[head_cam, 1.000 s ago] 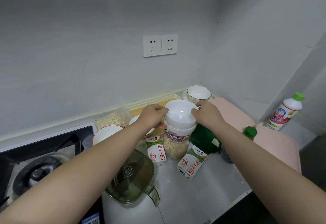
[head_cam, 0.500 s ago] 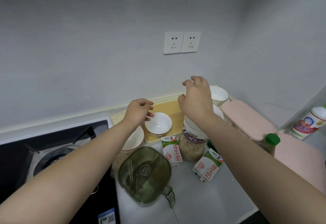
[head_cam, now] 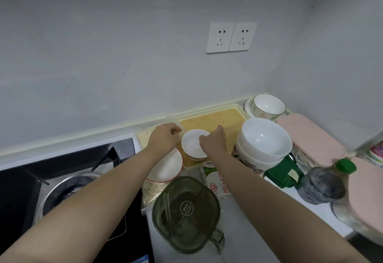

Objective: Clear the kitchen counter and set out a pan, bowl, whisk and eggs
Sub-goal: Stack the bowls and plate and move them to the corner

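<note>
A small white bowl (head_cam: pixel 192 147) stands on the yellow tray (head_cam: pixel 217 120) by the back wall. My right hand (head_cam: pixel 213 141) pinches its right rim, thumb inside the bowl. My left hand (head_cam: pixel 163 138) lies against its left rim with fingers curled; the contact itself is hidden. Two larger white bowls (head_cam: pixel 263 140) are stacked on a jar to the right. A dark-rimmed bowl (head_cam: pixel 267 107) sits on a plate in the back corner. I see no pan, whisk or eggs.
A red-rimmed dish (head_cam: pixel 167 168) lies left of the tray, over a bag of oats. In front are a green lidded container (head_cam: pixel 186 213), a milk carton (head_cam: pixel 215 183), a green pack (head_cam: pixel 284 174) and a green-capped bottle (head_cam: pixel 325 184). Pink lids (head_cam: pixel 310 136) are right, the gas stove (head_cam: pixel 62 182) left.
Both hands let go of the stacked white bowls, now on the jar. My right hand came down left to the small bowl's rim; my left hand stays beside it.
</note>
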Motion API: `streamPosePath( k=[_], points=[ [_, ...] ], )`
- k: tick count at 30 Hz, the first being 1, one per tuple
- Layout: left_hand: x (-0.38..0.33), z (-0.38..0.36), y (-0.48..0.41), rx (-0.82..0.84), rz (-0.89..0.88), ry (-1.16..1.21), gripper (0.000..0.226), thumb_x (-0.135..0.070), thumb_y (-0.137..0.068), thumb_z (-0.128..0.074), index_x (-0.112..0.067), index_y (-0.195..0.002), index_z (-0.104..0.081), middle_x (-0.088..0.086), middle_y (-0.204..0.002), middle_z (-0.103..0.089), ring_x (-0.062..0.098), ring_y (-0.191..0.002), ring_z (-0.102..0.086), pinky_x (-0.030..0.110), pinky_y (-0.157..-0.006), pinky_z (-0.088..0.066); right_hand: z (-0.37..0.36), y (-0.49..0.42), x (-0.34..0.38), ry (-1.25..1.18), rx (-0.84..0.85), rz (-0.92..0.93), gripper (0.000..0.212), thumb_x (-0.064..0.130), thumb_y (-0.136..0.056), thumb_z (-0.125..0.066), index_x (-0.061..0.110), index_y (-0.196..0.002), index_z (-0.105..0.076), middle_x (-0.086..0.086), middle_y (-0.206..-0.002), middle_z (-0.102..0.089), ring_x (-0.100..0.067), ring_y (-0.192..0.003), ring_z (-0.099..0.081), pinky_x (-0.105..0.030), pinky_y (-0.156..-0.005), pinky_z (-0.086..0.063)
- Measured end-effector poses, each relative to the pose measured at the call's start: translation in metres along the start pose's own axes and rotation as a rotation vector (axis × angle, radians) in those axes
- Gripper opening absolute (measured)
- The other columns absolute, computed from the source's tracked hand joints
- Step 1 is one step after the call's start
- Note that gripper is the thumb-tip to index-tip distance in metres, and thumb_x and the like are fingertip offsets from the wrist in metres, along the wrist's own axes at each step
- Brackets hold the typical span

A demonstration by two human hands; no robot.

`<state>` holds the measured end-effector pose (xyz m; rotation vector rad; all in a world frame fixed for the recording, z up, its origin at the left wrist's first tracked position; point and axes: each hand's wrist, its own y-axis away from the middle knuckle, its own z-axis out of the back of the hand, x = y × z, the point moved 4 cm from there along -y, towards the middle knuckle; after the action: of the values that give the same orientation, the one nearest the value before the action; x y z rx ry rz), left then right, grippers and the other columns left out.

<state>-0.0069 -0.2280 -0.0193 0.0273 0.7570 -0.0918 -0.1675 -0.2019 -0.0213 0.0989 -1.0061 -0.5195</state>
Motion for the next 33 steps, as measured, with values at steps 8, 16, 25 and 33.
streamPosePath(
  k=[8, 16, 25, 33],
  points=[
    [-0.001, -0.027, -0.028, 0.186, 0.106, -0.256, 0.036, -0.012, -0.089, -0.047, -0.015, -0.122, -0.06, 0.003, -0.122, -0.061, 0.022, -0.105, -0.06, 0.033, -0.089, -0.052, -0.019, -0.023, -0.024, 0.022, 0.05, -0.197, 0.062, 0.011, -0.089, -0.048, 0.009, -0.144, -0.019, -0.016, -0.138, -0.039, -0.035, -0.117, -0.048, -0.038, -0.079, -0.049],
    [-0.001, -0.043, -0.043, 0.311, 0.118, -0.291, 0.016, -0.003, -0.084, -0.049, -0.011, -0.077, -0.06, 0.013, -0.099, -0.069, 0.025, -0.083, -0.068, 0.031, -0.068, -0.055, -0.019, -0.035, -0.032, 0.164, 0.039, -0.18, 0.05, 0.005, -0.091, -0.046, 0.009, -0.139, -0.032, -0.017, -0.127, -0.051, -0.033, -0.108, -0.054, -0.033, -0.067, -0.046],
    [-0.001, -0.027, -0.041, 0.138, 0.16, -0.123, 0.044, -0.005, -0.082, -0.052, -0.011, -0.125, -0.06, 0.007, -0.118, -0.064, 0.025, -0.103, -0.062, 0.032, -0.085, -0.051, -0.012, -0.025, -0.018, -0.004, -0.039, -0.138, 0.052, -0.004, -0.085, -0.048, 0.014, -0.133, -0.041, -0.014, -0.122, -0.054, -0.03, -0.1, -0.052, -0.044, -0.08, -0.056],
    [-0.013, 0.002, -0.03, -0.016, 0.154, 0.279, 0.039, 0.007, -0.075, -0.044, -0.006, -0.098, -0.073, 0.016, -0.086, -0.07, 0.029, -0.073, -0.062, 0.048, -0.076, -0.057, 0.006, -0.004, 0.019, -0.145, -0.12, 0.025, 0.052, -0.003, -0.083, -0.051, 0.011, -0.132, -0.04, -0.013, -0.123, -0.053, -0.03, -0.107, -0.053, -0.037, -0.079, -0.052]
  ],
)
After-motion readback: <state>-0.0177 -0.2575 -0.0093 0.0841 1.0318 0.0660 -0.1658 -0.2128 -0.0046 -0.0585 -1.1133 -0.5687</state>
